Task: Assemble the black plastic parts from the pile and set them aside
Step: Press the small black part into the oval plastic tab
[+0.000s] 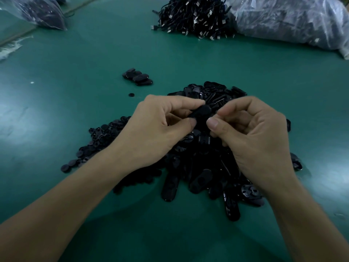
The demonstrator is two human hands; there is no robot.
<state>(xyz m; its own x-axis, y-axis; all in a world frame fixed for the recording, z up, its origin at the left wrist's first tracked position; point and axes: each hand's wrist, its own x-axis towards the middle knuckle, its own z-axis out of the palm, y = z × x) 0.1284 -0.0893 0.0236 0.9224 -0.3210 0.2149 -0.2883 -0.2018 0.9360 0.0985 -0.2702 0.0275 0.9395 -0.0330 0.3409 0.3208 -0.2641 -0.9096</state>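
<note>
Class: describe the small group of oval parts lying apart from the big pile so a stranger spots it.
Find the big black pile in the middle of the green table. Beyond its far left edge lies the small group of oval parts. Unlike the pile, it is just a few pieces overlapping in a short row.

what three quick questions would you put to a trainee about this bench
1. True or false: the left hand pinches a black part above the pile.
2. The small group of parts set apart lies: A) beyond the pile, to its left; B) at the near edge; C) on top of the pile.
3. Fill in: the heap beside the clear bag at the far side is made of black ____.
Key: 1 true; 2 A; 3 cables.
</note>
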